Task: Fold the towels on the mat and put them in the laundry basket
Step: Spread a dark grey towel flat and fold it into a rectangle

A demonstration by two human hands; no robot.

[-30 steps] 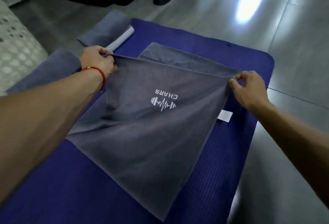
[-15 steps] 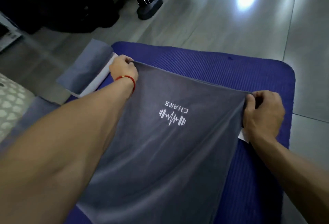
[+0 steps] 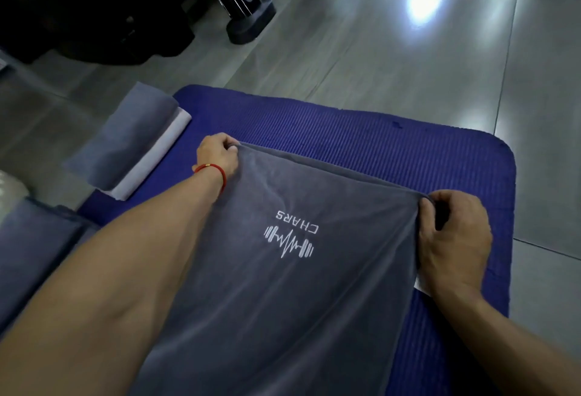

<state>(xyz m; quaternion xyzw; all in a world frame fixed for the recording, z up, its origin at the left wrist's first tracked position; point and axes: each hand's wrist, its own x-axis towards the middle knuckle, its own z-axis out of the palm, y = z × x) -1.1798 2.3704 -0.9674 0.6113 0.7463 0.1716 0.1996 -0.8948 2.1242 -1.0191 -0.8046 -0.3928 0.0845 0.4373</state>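
Note:
A grey towel (image 3: 283, 301) with a white CHARS logo lies spread on the blue mat (image 3: 377, 144), folded over on itself. My left hand (image 3: 217, 155), with a red band at the wrist, pinches its far left corner. My right hand (image 3: 452, 238) grips the far right corner, fingers curled round the cloth. A white label pokes out under my right wrist. A folded grey and white towel (image 3: 132, 144) lies at the mat's left edge. Another grey towel (image 3: 34, 247) lies at the near left. A white edge of the laundry basket (image 3: 11, 185) shows at the far left.
Grey floor tiles (image 3: 408, 49) surround the mat. A black stand base (image 3: 251, 22) and dark equipment (image 3: 94, 11) sit on the floor beyond the mat's far left corner.
Both hands have carried the towel's near edge forward over the far half and laid its corners onto the far corners. The camera has tilted closer over the mat.

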